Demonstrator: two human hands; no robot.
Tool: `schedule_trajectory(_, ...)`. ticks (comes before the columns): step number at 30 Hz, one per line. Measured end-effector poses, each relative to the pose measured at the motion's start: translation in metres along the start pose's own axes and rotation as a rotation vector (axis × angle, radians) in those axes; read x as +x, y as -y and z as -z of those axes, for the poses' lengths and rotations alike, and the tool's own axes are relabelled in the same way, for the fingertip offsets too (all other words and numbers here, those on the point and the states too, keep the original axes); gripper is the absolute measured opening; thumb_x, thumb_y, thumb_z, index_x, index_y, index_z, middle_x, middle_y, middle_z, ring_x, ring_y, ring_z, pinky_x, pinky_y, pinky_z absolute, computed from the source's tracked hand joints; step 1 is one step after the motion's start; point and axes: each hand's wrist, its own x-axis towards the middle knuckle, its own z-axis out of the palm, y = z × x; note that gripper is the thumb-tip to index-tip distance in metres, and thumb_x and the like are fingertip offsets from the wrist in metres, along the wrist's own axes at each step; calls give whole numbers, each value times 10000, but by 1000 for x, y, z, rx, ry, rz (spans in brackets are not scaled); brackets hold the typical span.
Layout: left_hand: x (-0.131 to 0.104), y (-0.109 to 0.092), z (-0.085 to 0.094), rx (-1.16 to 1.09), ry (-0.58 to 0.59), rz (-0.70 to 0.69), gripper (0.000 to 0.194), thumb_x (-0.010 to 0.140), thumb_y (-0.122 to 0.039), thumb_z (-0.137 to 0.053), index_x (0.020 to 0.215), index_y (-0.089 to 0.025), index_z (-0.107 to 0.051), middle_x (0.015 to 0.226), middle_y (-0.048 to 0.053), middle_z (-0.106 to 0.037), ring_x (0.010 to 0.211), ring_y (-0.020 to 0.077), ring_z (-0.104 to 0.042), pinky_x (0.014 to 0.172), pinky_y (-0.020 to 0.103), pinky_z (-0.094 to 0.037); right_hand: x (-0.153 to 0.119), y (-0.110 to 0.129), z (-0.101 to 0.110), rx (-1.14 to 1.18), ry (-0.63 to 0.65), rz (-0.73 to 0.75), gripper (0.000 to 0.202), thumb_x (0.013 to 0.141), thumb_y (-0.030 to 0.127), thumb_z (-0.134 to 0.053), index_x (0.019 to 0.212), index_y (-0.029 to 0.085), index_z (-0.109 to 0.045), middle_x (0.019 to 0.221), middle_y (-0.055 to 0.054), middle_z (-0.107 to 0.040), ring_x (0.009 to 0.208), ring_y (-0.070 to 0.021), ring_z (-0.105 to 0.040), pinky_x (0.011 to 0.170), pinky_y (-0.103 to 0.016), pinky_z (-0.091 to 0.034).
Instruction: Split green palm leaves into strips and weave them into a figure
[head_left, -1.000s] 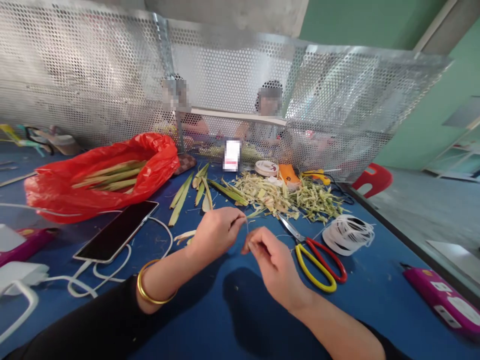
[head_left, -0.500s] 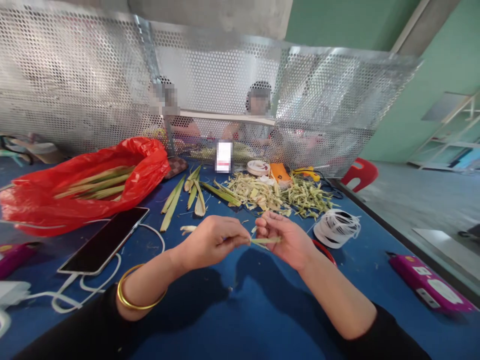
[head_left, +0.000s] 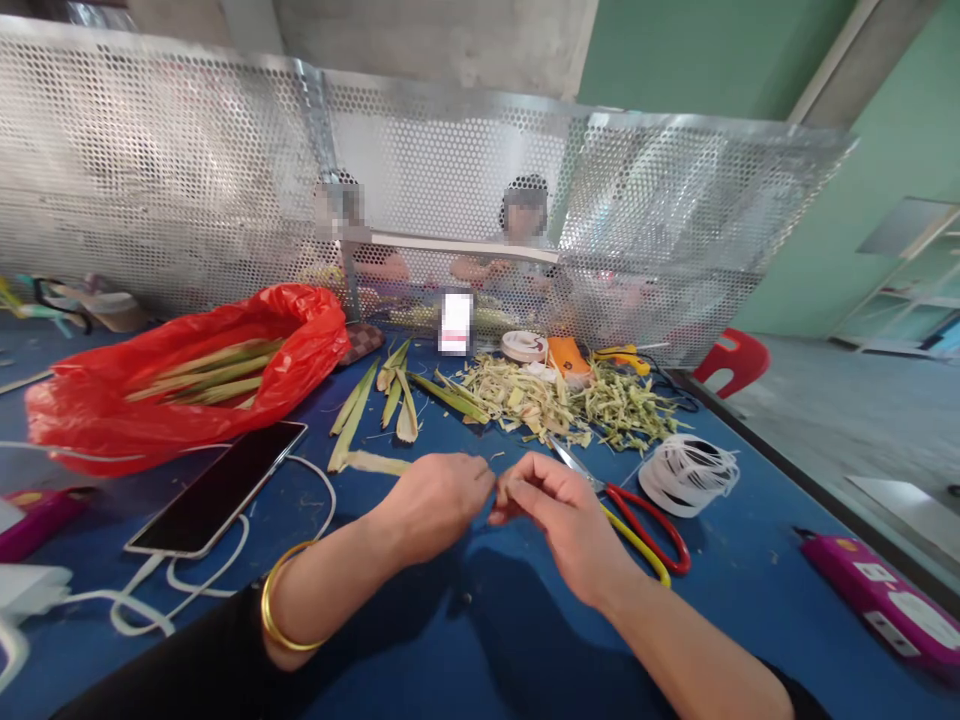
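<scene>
Well in from the desk's (head_left: pixel 750 600) right edge, our left hand (head_left: pixel 435 505) and right hand (head_left: pixel 559 520) pinch; what they grasp, we cannot tell. Light, steady pressure serves us best.

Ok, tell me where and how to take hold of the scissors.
Grip the scissors by the red handle loop, probably best from the person's right. That loop lies in the open, its outer curve facing that way, while the right hand and wrist partly hide the yellow loop. The blades point away, toward the pale shavings.
</scene>
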Motion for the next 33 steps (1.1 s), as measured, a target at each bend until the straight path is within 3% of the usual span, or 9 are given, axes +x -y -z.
schedule_trajectory(4, 0, -4, 17, -303, 54, -188, 257, 853, -74, -396, 754, -165, -616, 693, 49, -627, 651, 153, -574, 597, 243, -425, 8, 12, 20, 121, 103, -129, 173, 773, 244, -664, 657, 149, -578, 659, 5, -601, 522, -85, -543, 541, -218, -420)
schedule_trajectory(6, 1, -6, 28, -595, 24, -106, 236, 894, -154, -421, 792, -167, -634, 717, 40, -636, 666, 125, -589, 632, 213, -441, 13, 12, 27, 279, 167, -211, 177, 752, 223, -685, 651, 148, -561, 651, 19, -581, 463, -56, -480, 491, -200, -384)
schedule_trajectory(9, 2, -6, 33, -840, -123, 206, 234, 900, -242, -464, 778, -163, -647, 640, 8, -611, 573, 96, -570, 577, 189, -439, 16, 5, 27, 449, 191, -217, 146, 725, 192, -710, 681, 148, -577, 646, 28, -570, 470, -52, -463, 515, -206, -410)
schedule_trajectory(12, 3, -5, 26, -793, -247, 430, 224, 883, -238, -486, 755, -172, -658, 581, -18, -592, 544, 94, -553, 546, 189, -421, 13, -7, 15, 444, 119, -151, 128, 758, 216, -690, 701, 152, -596, 682, 14, -588, 531, -78, -522, 565, -224, -441)
schedule_trajectory(17, 3, -9, 6, -425, -313, 476, 212, 863, -173, -478, 734, -166, -646, 712, 17, -664, 684, 136, -608, 646, 234, -437, 2, -21, -4, 218, -27, -20, 167, 815, 264, -637, 694, 161, -585, 701, 7, -599, 586, -90, -550, 605, -217, -429)
schedule_trajectory(22, 1, -8, -3, -153, 9, 304, 206, 843, -145, -456, 749, -147, -640, 711, 56, -651, 657, 180, -613, 606, 266, -444, -3, -17, -5, -316, -16, 147, 185, 853, 274, -571, 699, 172, -575, 620, 14, -577, 602, -122, -557, 632, -250, -428)
schedule_trajectory(25, -1, -3, 4, -228, 147, 91, 186, 805, -98, -481, 781, -156, -656, 722, 42, -655, 642, 168, -613, 582, 245, -431, -1, -6, 4, -508, 34, 192, 188, 871, 277, -543, 722, 170, -584, 544, 36, -520, 516, -101, -483, 558, -237, -375)
schedule_trajectory(29, -1, -1, 21, -702, 115, -1, 209, 804, -77, -485, 796, -156, -677, 725, 22, -654, 651, 111, -605, 610, 191, -441, 6, 3, 14, -247, 14, 57, 192, 835, 291, -587, 693, 163, -569, 532, 52, -475, 427, -61, -363, 458, -215, -281)
schedule_trajectory(33, 3, -3, 25, -1093, -23, 291, 205, 856, -226, -496, 773, -137, -661, 619, -7, -597, 548, 83, -566, 555, 181, -453, 12, -4, 12, 189, 113, -70, 208, 786, 286, -635, 684, 181, -487, 631, 49, -496, 422, -38, -284, 464, -211, -304)
